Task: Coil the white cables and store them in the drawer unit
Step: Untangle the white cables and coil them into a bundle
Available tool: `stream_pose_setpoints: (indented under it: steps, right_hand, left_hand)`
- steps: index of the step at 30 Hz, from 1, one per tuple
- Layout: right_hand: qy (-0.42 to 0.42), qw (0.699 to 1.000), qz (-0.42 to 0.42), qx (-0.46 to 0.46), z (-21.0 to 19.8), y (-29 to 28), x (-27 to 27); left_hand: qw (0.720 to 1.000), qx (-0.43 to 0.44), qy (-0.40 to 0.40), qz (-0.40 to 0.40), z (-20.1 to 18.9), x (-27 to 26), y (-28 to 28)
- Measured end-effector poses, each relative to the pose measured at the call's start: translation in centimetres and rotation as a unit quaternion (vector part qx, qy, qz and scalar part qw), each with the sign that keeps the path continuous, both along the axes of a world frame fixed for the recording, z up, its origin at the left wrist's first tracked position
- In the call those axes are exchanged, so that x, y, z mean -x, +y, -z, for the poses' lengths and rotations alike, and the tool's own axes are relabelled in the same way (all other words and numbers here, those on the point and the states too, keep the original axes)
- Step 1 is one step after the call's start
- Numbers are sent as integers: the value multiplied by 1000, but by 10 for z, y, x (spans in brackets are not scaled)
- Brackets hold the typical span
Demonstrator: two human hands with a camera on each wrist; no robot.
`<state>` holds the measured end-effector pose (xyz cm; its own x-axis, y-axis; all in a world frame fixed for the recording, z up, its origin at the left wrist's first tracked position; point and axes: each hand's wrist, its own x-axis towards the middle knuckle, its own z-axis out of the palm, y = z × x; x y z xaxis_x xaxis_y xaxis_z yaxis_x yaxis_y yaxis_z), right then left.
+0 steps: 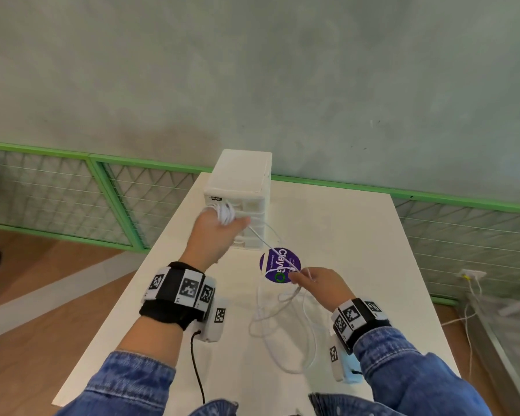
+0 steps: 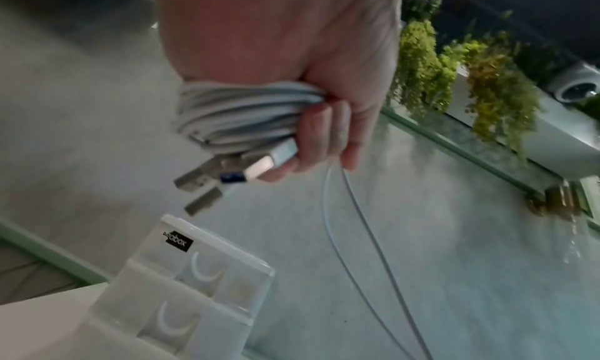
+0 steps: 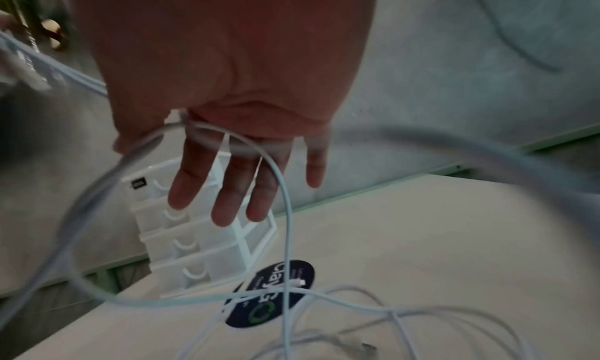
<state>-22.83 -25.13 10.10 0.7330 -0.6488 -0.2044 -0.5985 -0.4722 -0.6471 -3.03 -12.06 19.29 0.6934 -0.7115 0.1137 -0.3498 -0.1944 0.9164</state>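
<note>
- Spanning the scene, the smooth white table is cut off at its near edge.
- Boxy translucent-white drawer unit at the table's far end, its front partly hidden by the left hand.
- Loose cables sprawl in loops on the table.
- Left hand clenches a tight coil just before the drawers.
- Right hand: fingers straight, a blurred strand draped across them.
- Metal USB plugs show only in the left wrist view.

Right of the drawer unit the counter lies bare; in front of it, loose cables sprawl past the sticker.
</note>
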Motion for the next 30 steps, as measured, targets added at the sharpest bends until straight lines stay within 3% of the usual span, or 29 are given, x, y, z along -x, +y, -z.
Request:
stream_pose_setpoints:
  steps: [3, 10, 12, 15, 18, 20, 26, 30]
  right_hand:
    - [7, 1000, 28, 5, 5, -4, 7]
    - [101, 988, 105, 43, 28, -25, 24]
    - [97, 985, 141, 34, 36, -29, 31]
    - [64, 977, 201, 23, 47, -35, 45]
    - [41, 969, 245, 7, 52, -37, 55]
    - [38, 968, 247, -10, 51, -36, 54]
    - [62, 986, 153, -28, 21, -26, 30]
    - [-129, 985, 79, -82, -19, -12, 5]
  left_hand:
    - [996, 39, -17, -75, -1, -7, 3]
    - [969, 159, 66, -176, -12, -19, 11]
    - [948, 204, 92, -226, -14, -21, 13]
    - [894, 284, 140, -318, -19, -32, 20]
    - [860, 334, 163, -349, -20, -41, 25]
    - [866, 327, 167, -339, -21, -39, 22]
    - [942, 203, 154, -219, -15, -16, 3]
    - [968, 160, 146, -129, -14, 4, -9]
